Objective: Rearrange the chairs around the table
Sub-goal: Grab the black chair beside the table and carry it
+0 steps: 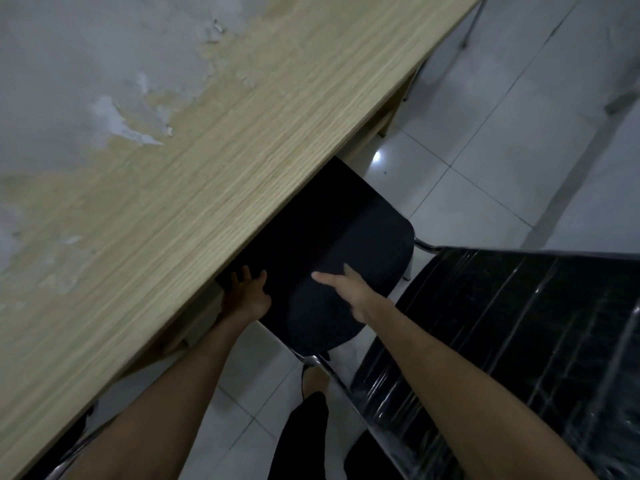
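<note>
White glossy floor tiles (485,140) with thin dark grout lines fill the right side of the room, and one tile throws back a small bright spot of light. On the left rises a grey wall (69,64) whose paint is peeling in pale flakes and yellowed patches. Running on a slant between wall and floor is a long table (207,174) with a light wood-grain laminate top and a straight front edge; a slim metal leg shows at its far end.

At the lower right stands a black chair back (512,341) wrapped in shiny, wrinkled clear plastic that catches streaks of light, with a chrome tube frame along its near edge.

Tucked partly under the table edge is the black chair (332,244): a matte fabric seat with rounded corners, its far half in shadow beneath the tabletop, its near half out over the tiles, on chrome legs.

Both bare forearms reach forward to it. The left hand (247,292) rests at the seat's left edge just under the table lip, fingers spread wide and not closed around anything. The right hand (349,289) lies flat on the seat's near part, fingers extended together, thumb apart, gripping nothing. Below, a foot in a dark trouser leg (304,434) stands on the tiles.
</note>
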